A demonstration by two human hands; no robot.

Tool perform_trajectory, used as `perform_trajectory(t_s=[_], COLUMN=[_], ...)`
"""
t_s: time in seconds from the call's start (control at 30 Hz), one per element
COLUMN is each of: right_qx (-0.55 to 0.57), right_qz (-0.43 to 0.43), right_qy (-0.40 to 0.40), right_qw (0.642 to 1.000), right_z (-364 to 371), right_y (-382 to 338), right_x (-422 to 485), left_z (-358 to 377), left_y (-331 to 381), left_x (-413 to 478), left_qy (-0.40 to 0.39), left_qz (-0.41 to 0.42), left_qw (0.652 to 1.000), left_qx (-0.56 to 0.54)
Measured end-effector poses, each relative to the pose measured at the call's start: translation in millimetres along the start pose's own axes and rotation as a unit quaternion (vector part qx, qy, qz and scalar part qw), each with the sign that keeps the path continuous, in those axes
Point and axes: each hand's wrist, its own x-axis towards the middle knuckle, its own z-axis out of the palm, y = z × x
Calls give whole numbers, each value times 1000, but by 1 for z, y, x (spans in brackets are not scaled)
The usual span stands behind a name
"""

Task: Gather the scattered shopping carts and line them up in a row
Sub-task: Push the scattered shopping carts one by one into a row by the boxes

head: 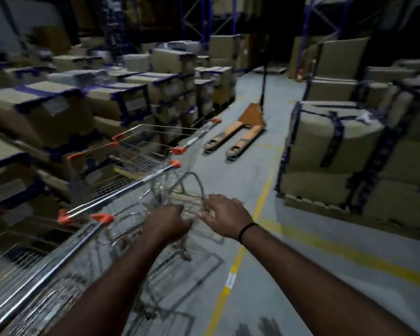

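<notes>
Dim warehouse — left hand (169, 224) and right hand (226, 214) grip a shopping cart (160, 187)

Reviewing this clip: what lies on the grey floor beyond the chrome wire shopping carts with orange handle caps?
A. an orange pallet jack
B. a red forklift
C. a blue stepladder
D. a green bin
A: an orange pallet jack lies in the aisle past the chrome wire shopping carts, with its forks pointing toward the camera.
</notes>
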Motion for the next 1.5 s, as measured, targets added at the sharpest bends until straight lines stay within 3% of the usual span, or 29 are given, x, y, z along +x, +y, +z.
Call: perform_trajectory(t_s=[0.3,0.67,1.07,1.5], right_qx=[-5,-2,-33,-31], right_qz=[176,380,583,728], right_qy=[33,122,194,228], right_qw=[984,917,789,645], right_z=[-67,-124,-157,-170], right_y=[157,278,370,438], right_x=[-147,-324,-457,-541], left_z=[52,87,126,168], left_y=[203,431,648,831], left_x=[12,-28,-49,-82], left_qy=[-25,-65,-95,-140], left_qz=[178,380,618,752], left_qw=[983,921,779,643], left_qx=[22,47,49,24])
